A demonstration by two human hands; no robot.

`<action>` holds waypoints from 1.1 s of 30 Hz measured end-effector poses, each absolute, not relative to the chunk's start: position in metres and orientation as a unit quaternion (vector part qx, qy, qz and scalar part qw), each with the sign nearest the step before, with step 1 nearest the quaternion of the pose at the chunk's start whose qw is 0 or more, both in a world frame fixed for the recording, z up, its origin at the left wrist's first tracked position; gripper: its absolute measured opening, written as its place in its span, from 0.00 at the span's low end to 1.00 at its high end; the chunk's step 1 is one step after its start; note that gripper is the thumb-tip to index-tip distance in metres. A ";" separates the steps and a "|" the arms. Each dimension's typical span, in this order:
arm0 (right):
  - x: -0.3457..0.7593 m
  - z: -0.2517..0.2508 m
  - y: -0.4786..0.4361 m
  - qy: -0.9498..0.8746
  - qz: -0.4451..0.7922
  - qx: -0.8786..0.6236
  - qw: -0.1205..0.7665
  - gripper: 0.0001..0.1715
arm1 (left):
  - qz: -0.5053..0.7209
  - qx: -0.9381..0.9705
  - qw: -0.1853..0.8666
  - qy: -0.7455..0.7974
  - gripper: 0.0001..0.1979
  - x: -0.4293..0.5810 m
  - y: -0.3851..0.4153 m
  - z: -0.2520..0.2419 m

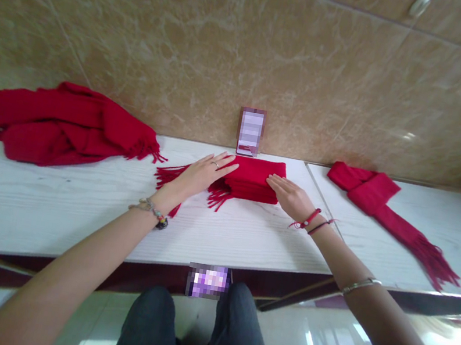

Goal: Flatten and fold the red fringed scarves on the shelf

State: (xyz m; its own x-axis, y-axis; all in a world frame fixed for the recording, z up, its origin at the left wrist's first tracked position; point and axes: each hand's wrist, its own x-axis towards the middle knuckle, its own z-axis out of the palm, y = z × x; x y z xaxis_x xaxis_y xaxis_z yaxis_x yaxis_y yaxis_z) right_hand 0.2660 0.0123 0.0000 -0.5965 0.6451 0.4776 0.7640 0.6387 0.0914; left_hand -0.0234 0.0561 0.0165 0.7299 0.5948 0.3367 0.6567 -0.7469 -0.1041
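Observation:
In front of me a red fringed scarf (253,179) lies folded into a compact, layered rectangle, its tassels pointing left. My left hand (204,173) rests flat on the fringed end, fingers stretched out. On the opposite end, my right hand (291,195) lies with its fingers extended over the right edge of the fold. Neither hand is gripping the cloth. Part of the fringe is hidden beneath my left hand and wrist.
A loose heap of red fringed cloth (62,124) is at the left of the white table (86,213). Another red scarf (378,200), partly folded, lies at the right. A phone (250,131) leans upright against the marbled wall (190,42).

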 end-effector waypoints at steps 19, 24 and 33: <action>0.252 -0.002 0.078 -0.788 -0.007 -0.576 0.218 0.27 | -0.180 -0.922 -0.025 -0.341 0.24 0.047 0.077 0.017; 0.276 -0.024 0.078 -0.760 0.064 -0.576 0.295 0.29 | -0.189 -0.922 -0.027 -0.336 0.24 0.042 0.077 0.008; 0.283 -0.009 0.070 -0.660 -0.047 -0.607 0.441 0.30 | -0.268 -0.891 -0.021 -0.365 0.24 0.036 0.057 0.014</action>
